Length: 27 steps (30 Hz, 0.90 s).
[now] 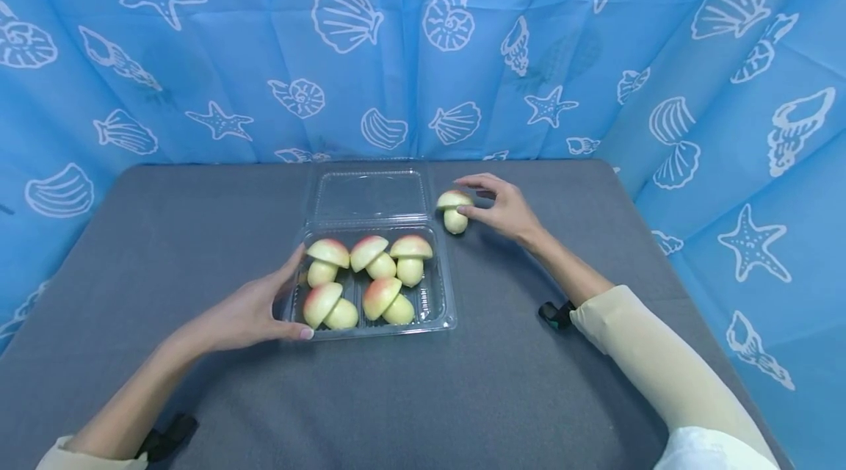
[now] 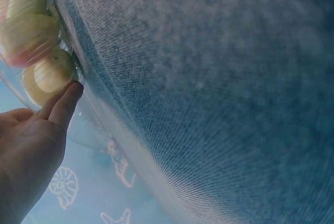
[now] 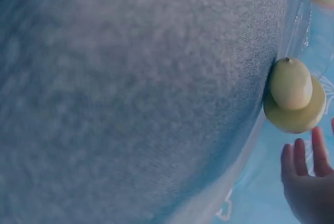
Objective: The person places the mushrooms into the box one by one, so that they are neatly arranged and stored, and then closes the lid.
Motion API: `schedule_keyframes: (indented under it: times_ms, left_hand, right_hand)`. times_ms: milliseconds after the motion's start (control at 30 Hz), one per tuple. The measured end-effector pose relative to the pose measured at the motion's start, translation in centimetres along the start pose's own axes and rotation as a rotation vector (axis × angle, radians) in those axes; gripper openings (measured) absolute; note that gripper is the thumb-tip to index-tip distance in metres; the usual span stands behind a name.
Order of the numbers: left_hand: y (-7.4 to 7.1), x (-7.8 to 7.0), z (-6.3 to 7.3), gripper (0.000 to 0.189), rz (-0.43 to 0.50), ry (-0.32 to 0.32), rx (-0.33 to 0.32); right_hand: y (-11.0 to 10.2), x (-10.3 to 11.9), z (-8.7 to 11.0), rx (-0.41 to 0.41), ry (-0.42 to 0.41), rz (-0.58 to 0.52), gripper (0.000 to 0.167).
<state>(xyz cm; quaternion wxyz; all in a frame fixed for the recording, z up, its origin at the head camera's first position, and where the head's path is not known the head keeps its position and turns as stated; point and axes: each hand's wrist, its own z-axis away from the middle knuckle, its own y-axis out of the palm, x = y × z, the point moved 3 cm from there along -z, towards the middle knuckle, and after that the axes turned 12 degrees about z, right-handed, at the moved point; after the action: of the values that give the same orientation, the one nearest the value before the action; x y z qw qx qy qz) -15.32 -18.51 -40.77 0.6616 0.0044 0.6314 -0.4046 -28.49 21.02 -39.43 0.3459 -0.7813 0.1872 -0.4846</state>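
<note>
A clear plastic clamshell box (image 1: 436, 324) lies with its lid (image 1: 370, 194) folded back. Several pale yellow-green, mushroom-shaped pieces (image 1: 411, 248) with red-blushed caps lie in its base in two rows. At the box's left side is my left hand (image 1: 254, 312), its thumb at the front left corner and its fingers extended along the side. To the right of the lid, another mushroom-shaped piece (image 1: 454, 211) stands on the cloth, seen also in the right wrist view (image 3: 291, 84). Around it, my right hand (image 1: 504, 209) spreads thumb and fingers apart; whether the thumb touches it I cannot tell.
A grey cloth (image 1: 529, 382) covers the table. Blue curtains (image 1: 410, 73) with white shell and starfish prints hang behind and at both sides. Dark straps (image 1: 557, 314) show at the wrists.
</note>
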Motion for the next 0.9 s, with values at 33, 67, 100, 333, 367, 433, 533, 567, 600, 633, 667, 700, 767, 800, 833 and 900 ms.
schedule_keyframes:
  times_ms: [33,67,100,333,367,433,533,567,600,633,667,700,767,800,833,900]
  left_hand:
    - [0.0,0.0,0.1,0.126,0.001,-0.002,0.000]
    - [0.0,0.0,0.1,0.126,0.003,-0.004,0.000]
    - [0.0,0.0,0.1,0.126,0.004,-0.003,0.000]
    - [0.1,0.1,-0.1,0.126,0.023,-0.001,0.004]
    - [0.0,0.1,-0.1,0.126,0.026,0.001,0.004]
    - [0.0,0.0,-0.1,0.126,0.030,0.008,0.004]
    - [0.0,0.0,-0.1,0.126,0.026,0.006,0.006]
    - [0.1,0.0,-0.1,0.126,0.025,0.005,0.008]
    - [0.1,0.0,-0.1,0.127,0.025,0.003,0.009]
    - [0.1,0.0,-0.1,0.127,0.027,0.003,0.011]
    - [0.1,0.1,-0.1,0.127,0.028,-0.002,0.010]
    - [0.1,0.1,-0.1,0.127,0.030,0.000,0.010]
    - [0.1,0.1,-0.1,0.127,0.033,0.004,0.007]
    - [0.0,0.1,-0.1,0.127,0.034,0.006,0.005]
    - [0.0,0.1,-0.1,0.127,0.032,0.009,0.005]
    - [0.0,0.1,-0.1,0.127,0.029,0.011,0.005]
  right_hand:
    - [0.1,-0.1,-0.1,0.015,0.014,0.010,0.048]
    - [0.2,-0.2,-0.1,0.031,0.026,0.018,0.051]
    - [0.3,-0.2,-0.1,0.048,0.038,0.026,0.053]
    - [0.8,-0.5,-0.1,0.120,0.102,0.042,0.061]
    - [0.8,-0.6,-0.1,0.124,0.105,0.038,0.060]
    - [1.0,-0.7,-0.1,0.131,0.112,0.040,0.060]
    - [1.1,-1.0,0.0,0.145,0.125,0.055,0.061]
    - [1.2,-1.1,0.0,0.151,0.129,0.062,0.062]
    - [1.2,-1.1,0.0,0.156,0.133,0.072,0.063]
    - [1.3,-1.2,0.0,0.161,0.135,0.075,0.065]
    - [1.3,-1.2,0.0,0.165,0.132,0.078,0.066]
    - [1.4,-1.2,0.0,0.169,0.131,0.079,0.067]
    - [1.4,-1.2,-0.1,0.176,0.127,0.073,0.069]
    - [1.4,-1.1,-0.2,0.180,0.128,0.069,0.069]
    - [1.4,-1.1,-0.2,0.183,0.128,0.065,0.069]
    - [1.4,-1.1,-0.3,0.189,0.134,0.059,0.069]
